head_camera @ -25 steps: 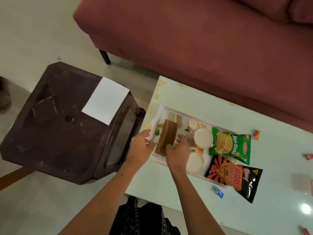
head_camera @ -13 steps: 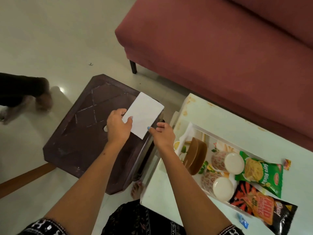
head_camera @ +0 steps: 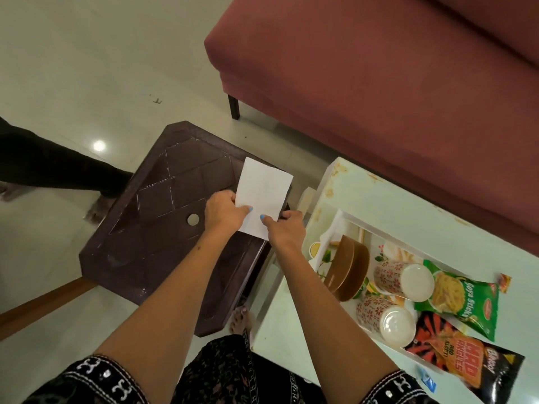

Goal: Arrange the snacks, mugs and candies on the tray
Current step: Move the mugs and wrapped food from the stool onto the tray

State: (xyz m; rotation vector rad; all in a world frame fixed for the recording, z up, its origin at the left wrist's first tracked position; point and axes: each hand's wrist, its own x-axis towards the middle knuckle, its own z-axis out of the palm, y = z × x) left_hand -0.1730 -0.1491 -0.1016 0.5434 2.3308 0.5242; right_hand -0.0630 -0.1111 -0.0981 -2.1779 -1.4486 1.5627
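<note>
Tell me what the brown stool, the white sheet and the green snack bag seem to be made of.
Brown stool: looks like moulded plastic, semi-gloss, with pressed grid lines and a round hole in the top.
White sheet: probably thin paper, matte, faintly creased, held by the left hand and the right hand.
Green snack bag: seemingly glossy printed plastic film, crinkled with highlights.

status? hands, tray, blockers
Left hand and right hand: both grip white paper over brown stool. Tray loaded, untouched. Nothing in the way.
</note>
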